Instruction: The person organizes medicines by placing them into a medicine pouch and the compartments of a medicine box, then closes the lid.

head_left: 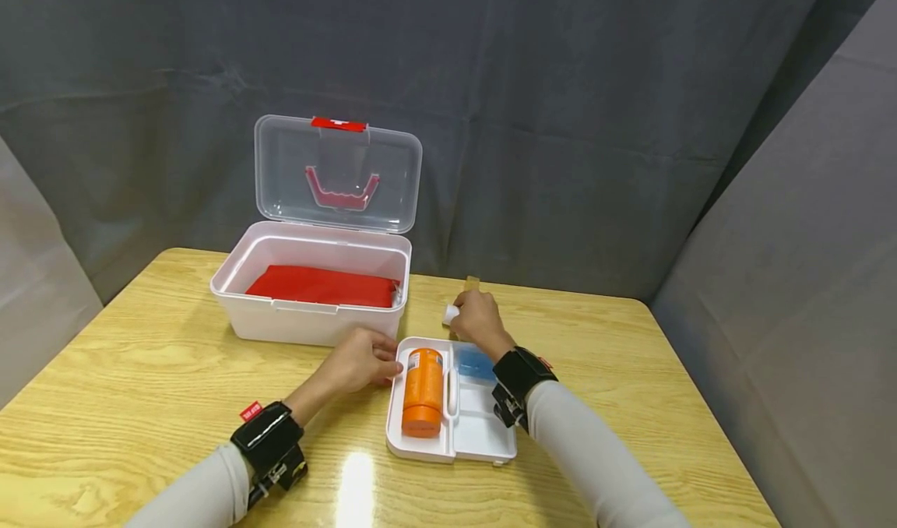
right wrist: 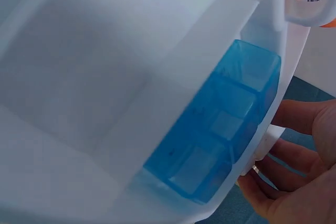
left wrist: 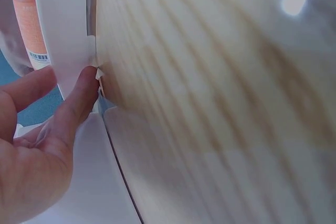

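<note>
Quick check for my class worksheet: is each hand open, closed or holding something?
Left hand: at the edge of the white case; whether it grips can't be told.
Right hand: closed, holding a small white object.

You are seeing a glossy, wood-grained table (head_left: 610, 372), a white case (head_left: 485, 438) of smooth plastic, a blue box (right wrist: 233, 114) of translucent plastic, and a matt cloth curtain (head_left: 596, 123).
</note>
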`<state>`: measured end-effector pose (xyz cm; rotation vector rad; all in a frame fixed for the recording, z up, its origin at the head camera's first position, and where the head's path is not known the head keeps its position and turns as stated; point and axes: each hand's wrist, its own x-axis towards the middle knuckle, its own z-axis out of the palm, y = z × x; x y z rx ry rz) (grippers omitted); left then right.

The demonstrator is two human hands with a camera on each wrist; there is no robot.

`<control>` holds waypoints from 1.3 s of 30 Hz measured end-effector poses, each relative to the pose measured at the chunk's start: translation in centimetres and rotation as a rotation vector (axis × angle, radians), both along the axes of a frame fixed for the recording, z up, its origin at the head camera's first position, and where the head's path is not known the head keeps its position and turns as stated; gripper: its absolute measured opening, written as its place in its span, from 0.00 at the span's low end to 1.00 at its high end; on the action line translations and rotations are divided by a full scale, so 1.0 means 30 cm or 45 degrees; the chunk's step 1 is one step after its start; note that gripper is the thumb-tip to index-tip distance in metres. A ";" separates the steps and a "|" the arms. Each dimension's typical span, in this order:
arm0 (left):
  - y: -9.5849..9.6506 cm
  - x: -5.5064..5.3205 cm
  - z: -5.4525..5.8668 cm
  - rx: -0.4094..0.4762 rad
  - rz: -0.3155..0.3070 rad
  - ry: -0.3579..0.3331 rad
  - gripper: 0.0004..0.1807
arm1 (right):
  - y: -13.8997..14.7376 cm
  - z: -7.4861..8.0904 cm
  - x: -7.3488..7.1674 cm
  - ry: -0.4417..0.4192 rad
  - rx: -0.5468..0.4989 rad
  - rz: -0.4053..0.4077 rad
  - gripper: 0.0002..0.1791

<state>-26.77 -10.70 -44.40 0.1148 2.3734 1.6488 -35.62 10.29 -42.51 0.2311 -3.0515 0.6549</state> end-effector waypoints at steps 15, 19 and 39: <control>0.002 0.000 0.001 -0.001 -0.004 0.000 0.18 | 0.020 0.008 0.006 -0.020 0.026 -0.053 0.11; 0.004 -0.001 0.000 0.000 -0.004 0.003 0.18 | 0.030 0.008 0.003 -0.024 0.005 -0.065 0.13; -0.004 -0.001 -0.006 0.015 -0.019 0.010 0.18 | 0.084 0.112 0.128 0.115 -0.086 0.178 0.16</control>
